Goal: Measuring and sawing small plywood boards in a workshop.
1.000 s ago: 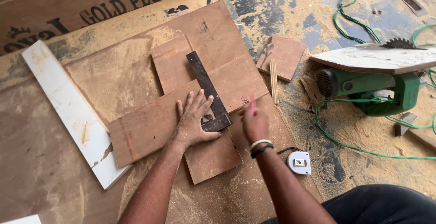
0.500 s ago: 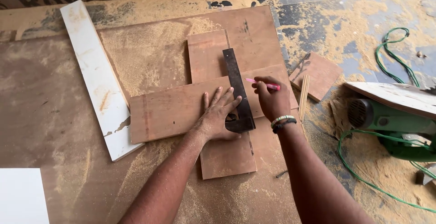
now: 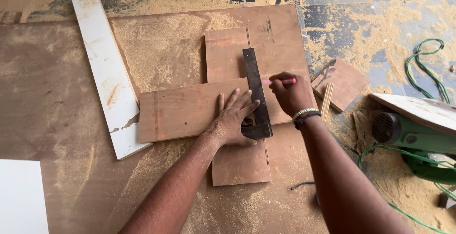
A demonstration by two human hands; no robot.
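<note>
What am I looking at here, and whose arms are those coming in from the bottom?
This picture comes from a camera worn on a person's head, looking down, so the two arms are that person's own. They are working over a big brown board dusted with sawdust.

The left hand lies flat, pressing on a dark metal square, a ruler with a corner for drawing straight lines. The square rests on a brown wooden plank, which lies crosswise over another wooden piece.

The right hand, with bracelets at its wrist, holds a pink pencil right beside the edge of the square.

Around them lie a long white strip of board, a small brown offcut, and on the right a green power saw with its green cable.
</note>
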